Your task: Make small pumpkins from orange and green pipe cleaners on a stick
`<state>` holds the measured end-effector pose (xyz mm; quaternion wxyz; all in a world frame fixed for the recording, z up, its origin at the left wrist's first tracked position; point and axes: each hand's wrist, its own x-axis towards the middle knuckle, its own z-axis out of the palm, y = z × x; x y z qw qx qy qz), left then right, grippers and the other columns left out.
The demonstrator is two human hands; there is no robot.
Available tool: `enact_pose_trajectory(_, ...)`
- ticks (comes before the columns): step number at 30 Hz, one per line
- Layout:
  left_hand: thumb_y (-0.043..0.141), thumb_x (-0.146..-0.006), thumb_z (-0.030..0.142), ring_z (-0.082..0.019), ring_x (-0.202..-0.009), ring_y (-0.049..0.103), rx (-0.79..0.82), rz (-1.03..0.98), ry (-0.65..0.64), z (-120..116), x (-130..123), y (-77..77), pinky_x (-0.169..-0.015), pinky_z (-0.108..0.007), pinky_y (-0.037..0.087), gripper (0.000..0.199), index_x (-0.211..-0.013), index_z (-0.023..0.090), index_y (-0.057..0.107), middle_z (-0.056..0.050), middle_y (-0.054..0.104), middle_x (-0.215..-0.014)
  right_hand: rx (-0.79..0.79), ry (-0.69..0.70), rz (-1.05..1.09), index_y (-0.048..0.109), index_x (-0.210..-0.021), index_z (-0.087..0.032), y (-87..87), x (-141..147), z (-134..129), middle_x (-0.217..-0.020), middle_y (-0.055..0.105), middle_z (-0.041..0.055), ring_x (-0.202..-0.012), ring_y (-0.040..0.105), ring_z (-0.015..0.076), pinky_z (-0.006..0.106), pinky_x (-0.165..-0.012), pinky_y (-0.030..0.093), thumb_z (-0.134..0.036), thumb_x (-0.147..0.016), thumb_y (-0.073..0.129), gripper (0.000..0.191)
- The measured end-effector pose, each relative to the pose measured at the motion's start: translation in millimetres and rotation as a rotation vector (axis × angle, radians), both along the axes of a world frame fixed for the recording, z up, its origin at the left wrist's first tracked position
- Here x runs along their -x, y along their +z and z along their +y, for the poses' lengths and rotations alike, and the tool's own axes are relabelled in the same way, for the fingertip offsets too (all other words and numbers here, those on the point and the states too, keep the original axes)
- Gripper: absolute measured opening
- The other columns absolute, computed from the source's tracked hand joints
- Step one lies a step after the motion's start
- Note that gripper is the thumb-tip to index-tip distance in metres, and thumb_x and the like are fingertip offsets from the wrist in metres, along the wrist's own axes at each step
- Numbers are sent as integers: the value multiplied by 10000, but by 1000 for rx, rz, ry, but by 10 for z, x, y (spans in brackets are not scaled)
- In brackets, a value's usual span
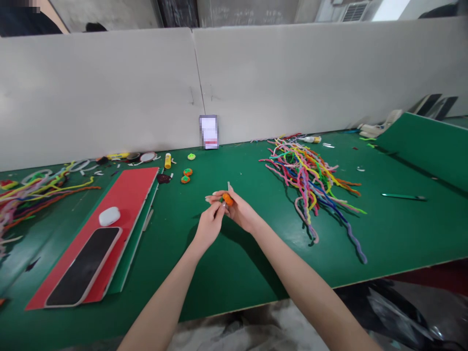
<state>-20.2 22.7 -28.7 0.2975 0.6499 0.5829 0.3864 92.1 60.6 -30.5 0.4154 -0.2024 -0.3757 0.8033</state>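
Both hands meet above the green tabletop, around a small orange pipe-cleaner piece [227,199] with a bit of green at its left side. My right hand [239,209] is closed around it from the right. A thin grey tip [228,186] sticks up past the fingers of that hand; what it belongs to is hidden. My left hand [211,222] pinches at the piece's lower left, thumb and forefinger together. Beyond the hands lie two small orange rounds with green tops [185,179] and a light green round [191,156].
A heap of coloured pipe cleaners [307,170] lies right, with a green pen-like tool [404,197] farther over. On the left are a red board [135,190], a phone [86,265], a white case [109,216] and a yellow glue stick [167,161]. A lit screen [209,131] leans on the partition.
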Motion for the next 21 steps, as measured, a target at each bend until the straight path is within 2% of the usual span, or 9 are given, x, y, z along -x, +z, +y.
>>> enact_pose_trajectory(4,385,-834,302,-126,-640,484,-4,-28,11,12,-3,-31,-627,-243,382,235,-678,174,506,-3,526,-683,-52,-29,-41,586,-942,-215,-13,9,-19,-1034,622,40,-1016,539,148,263,-814,407,-466,-851,394,329)
enact_pose_trajectory(7,390,-836,308,-146,-770,512,-16,-124,-21,23,7,-65,-725,-263,400,224,-730,173,534,-27,550,-789,-102,-53,-77,592,-933,-223,13,0,-40,-995,621,28,-960,553,135,251,-801,411,-441,-851,416,292)
enact_pose_trajectory(10,364,-850,344,-163,-861,513,7,-260,-20,19,27,-96,-761,-279,406,256,-902,180,554,-48,558,-912,-189,-36,-140,594,-939,-232,57,-13,-60,-1014,605,25,-906,558,132,252,-763,427,-443,-853,409,293)
enact_pose_trajectory(14,258,-873,430,-155,-727,506,91,-333,40,2,48,-106,-691,-292,416,408,-931,158,556,-45,548,-800,-363,-65,-285,582,-1021,-256,71,-3,-69,-1046,585,26,-965,527,161,311,-828,420,-478,-856,370,348)
enact_pose_trajectory(18,339,-833,501,-155,-724,507,119,-309,131,4,33,-76,-707,-291,415,419,-979,177,560,-38,543,-793,-548,-119,-424,544,-1132,-263,52,10,-84,-1101,557,41,-1019,497,181,364,-913,374,-497,-874,275,439)
enact_pose_trajectory(21,351,-826,508,-159,-718,513,129,-324,103,17,18,-53,-691,-288,420,408,-916,180,574,-37,537,-768,-582,-128,-465,452,-1236,-281,58,3,-114,-1237,466,40,-1034,487,174,360,-915,381,-486,-887,227,464)
